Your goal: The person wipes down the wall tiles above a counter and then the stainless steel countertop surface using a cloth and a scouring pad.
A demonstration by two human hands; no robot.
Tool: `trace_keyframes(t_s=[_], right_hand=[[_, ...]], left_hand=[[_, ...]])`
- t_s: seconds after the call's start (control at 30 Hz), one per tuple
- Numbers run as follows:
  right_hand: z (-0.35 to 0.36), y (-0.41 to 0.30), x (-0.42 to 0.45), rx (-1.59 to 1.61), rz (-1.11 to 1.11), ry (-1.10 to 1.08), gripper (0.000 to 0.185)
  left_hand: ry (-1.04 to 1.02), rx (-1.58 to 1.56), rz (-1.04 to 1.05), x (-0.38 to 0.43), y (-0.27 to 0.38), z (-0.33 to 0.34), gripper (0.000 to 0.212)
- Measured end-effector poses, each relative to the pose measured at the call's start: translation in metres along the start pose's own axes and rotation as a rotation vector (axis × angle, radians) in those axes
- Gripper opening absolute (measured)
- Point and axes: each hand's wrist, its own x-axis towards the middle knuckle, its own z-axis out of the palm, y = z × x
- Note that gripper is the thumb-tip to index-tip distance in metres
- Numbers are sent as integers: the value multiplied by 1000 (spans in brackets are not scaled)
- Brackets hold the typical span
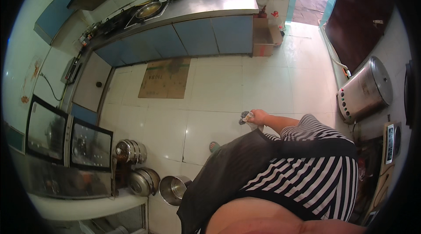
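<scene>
My right hand (260, 117) is closed around a crumpled whitish bundle (250, 118), perhaps cloth or plastic. A grey mesh scourer (243, 117), seemingly of steel wool, sticks out at its far side. The hand hangs over the tiled floor (217, 102), beside the dark apron (230, 161) that I wear over a striped top (306, 181). My left hand is out of view. One green sandal (214, 146) shows past the apron's edge.
A steel-topped counter (197, 6) with blue doors runs along the far wall. Flattened cardboard (166, 81) lies on the floor. Steel pots (172, 189) stand at lower left beside a glass-doored cabinet (92, 145). A large steel boiler (365, 89) stands right, near the open doorway (307, 0).
</scene>
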Motion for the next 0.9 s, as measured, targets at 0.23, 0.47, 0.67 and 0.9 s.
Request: trace_keyframes(t_s=[0.23, 0.47, 0.67, 0.9], right_hand=[[-44, -51, 63, 86, 116, 56, 58], [-66, -58, 118, 127, 336, 178, 56], [-87, -57, 201, 137, 407, 154, 59], [-164, -96, 360, 329, 380, 242, 59]], left_hand=[[-90, 51, -101, 81, 52, 147, 39], [-62, 237, -37, 180, 54, 327, 42], [-103, 380, 1, 268, 38, 401, 39], [-76, 383, -133, 347, 58, 469, 40]])
